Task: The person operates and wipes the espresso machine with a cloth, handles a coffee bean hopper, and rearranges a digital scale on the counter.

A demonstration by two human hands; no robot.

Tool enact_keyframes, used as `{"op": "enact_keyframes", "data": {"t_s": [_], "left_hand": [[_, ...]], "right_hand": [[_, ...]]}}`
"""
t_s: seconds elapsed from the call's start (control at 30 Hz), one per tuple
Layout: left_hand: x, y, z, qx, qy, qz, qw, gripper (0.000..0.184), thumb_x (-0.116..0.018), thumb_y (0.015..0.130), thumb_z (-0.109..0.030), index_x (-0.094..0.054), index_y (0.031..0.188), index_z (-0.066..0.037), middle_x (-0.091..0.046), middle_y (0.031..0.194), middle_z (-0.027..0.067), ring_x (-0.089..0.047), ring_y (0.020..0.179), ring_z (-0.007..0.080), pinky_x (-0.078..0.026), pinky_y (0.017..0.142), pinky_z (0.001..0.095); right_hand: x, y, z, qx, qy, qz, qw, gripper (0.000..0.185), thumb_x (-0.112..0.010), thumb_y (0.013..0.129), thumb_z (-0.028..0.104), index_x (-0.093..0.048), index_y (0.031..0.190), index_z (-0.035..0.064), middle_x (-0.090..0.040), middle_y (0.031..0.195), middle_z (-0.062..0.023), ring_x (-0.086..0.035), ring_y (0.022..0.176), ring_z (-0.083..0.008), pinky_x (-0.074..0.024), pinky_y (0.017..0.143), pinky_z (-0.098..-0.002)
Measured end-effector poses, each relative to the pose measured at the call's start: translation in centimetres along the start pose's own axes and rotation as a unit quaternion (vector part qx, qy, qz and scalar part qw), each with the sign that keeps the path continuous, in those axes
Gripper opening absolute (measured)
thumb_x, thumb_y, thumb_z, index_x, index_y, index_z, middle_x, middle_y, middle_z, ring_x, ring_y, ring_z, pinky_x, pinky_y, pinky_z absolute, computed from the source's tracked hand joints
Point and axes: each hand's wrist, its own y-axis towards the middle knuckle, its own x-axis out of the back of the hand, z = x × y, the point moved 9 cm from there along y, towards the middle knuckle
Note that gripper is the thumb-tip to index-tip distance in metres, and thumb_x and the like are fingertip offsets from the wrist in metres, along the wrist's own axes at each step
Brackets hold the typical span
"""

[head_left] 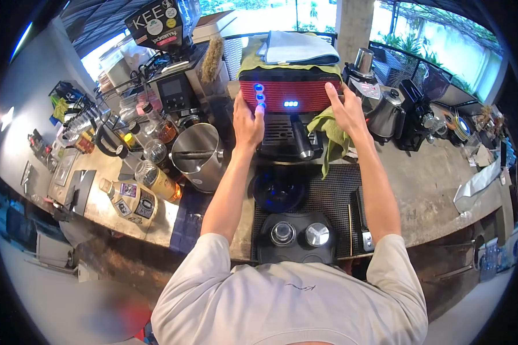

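I have my left hand (248, 123) and right hand (346, 112) at opposite sides of the red espresso machine (293, 93), each grip holding a front edge. It sits on the bench (423, 187), beyond the dark mat (334, 201).

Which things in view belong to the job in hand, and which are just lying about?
In the job, judging by touch:
left hand
right hand
red-fronted espresso machine, a hand at each side

Apparently just lying about:
steel bucket
silver kettle
stickered bottle
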Motion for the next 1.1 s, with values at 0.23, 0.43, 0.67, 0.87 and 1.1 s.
{"op": "enact_keyframes", "data": {"t_s": [0.23,0.43,0.67,0.87,1.1], "left_hand": [[1.7,-1.7,-1.3,-0.054,-0.011,-0.093,0.994,0.061,-0.057,0.086,-0.023,-0.039,0.139,0.000,-0.044,0.136,0.0251,-0.043,0.125,0.0438,-0.034,0.107,0.0480],[1.3,-4.6,-3.5,-0.190,0.171,-0.081,0.963,0.060,-0.062,0.081,-0.015,-0.045,0.138,-0.009,-0.039,0.142,0.0247,-0.038,0.129,0.0473,-0.034,0.106,0.0539],[0.3,-4.9,-3.9,-0.150,0.280,-0.042,0.947,0.061,-0.064,0.076,-0.012,-0.049,0.135,-0.016,-0.038,0.145,0.0222,-0.035,0.133,0.0467,-0.032,0.106,0.0541],[1.4,-5.2,-4.1,-0.154,0.229,-0.022,0.961,0.071,-0.067,0.073,-0.013,-0.043,0.140,-0.015,-0.037,0.147,0.0203,-0.031,0.136,0.0450,-0.029,0.109,0.0522],[0.7,-4.9,-4.1,-0.122,0.294,0.016,0.948,0.076,-0.069,0.071,-0.014,-0.040,0.141,-0.016,-0.036,0.148,0.0208,-0.029,0.137,0.0448,-0.027,0.110,0.0524]], "right_hand": [[0.2,0.0,-0.1,0.003,-0.003,-0.012,1.000,0.073,-0.049,0.092,0.059,-0.057,0.124,-0.0051,-0.068,0.098,-0.0273,-0.066,0.096,-0.0384,-0.0479,0.090,-0.0414],[0.2,-0.2,0.4,-0.007,-0.005,-0.001,1.000,0.071,-0.049,0.092,0.059,-0.058,0.124,-0.0040,-0.068,0.093,-0.0279,-0.067,0.094,-0.0377,-0.0484,0.088,-0.0419],[0.0,0.0,0.3,-0.012,-0.006,-0.009,1.000,0.070,-0.049,0.092,0.058,-0.058,0.124,-0.0039,-0.067,0.092,-0.0296,-0.066,0.095,-0.0401,-0.0481,0.087,-0.0438],[0.0,-0.2,0.5,0.005,-0.008,-0.034,0.999,0.069,-0.049,0.092,0.057,-0.058,0.123,-0.0042,-0.067,0.092,-0.0303,-0.065,0.096,-0.0430,-0.0474,0.088,-0.0446],[0.1,-0.2,0.8,0.007,-0.011,-0.027,1.000,0.070,-0.048,0.093,0.057,-0.057,0.124,-0.0051,-0.067,0.092,-0.0308,-0.065,0.096,-0.0436,-0.0477,0.089,-0.0443]]}}
